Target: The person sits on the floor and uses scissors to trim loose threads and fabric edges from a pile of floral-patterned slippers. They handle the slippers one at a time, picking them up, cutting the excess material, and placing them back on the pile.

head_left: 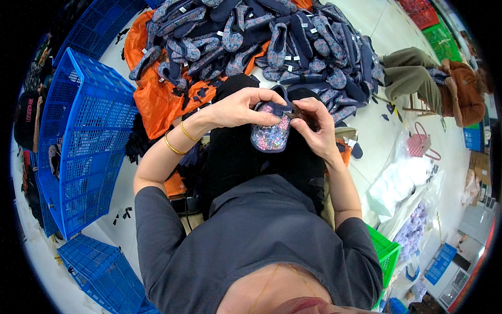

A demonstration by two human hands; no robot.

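The person wears a dark grey shirt (261,230), which has a wide, rounded neckline and short sleeves (157,225) that end near the elbows. On the left forearm there are two thin, gold-coloured bangles (168,144), both of smooth round shape. A fine gold-coloured necklace (263,289) shows at the neck. Over the legs is black cloth (230,170) with a soft-looking surface.

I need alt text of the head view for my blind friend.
A person's left hand holds a flowered slipper over their lap, the right hand at its edge. Beyond lies a heap of similar slippers, partly on orange sheeting; blue crates are at left.
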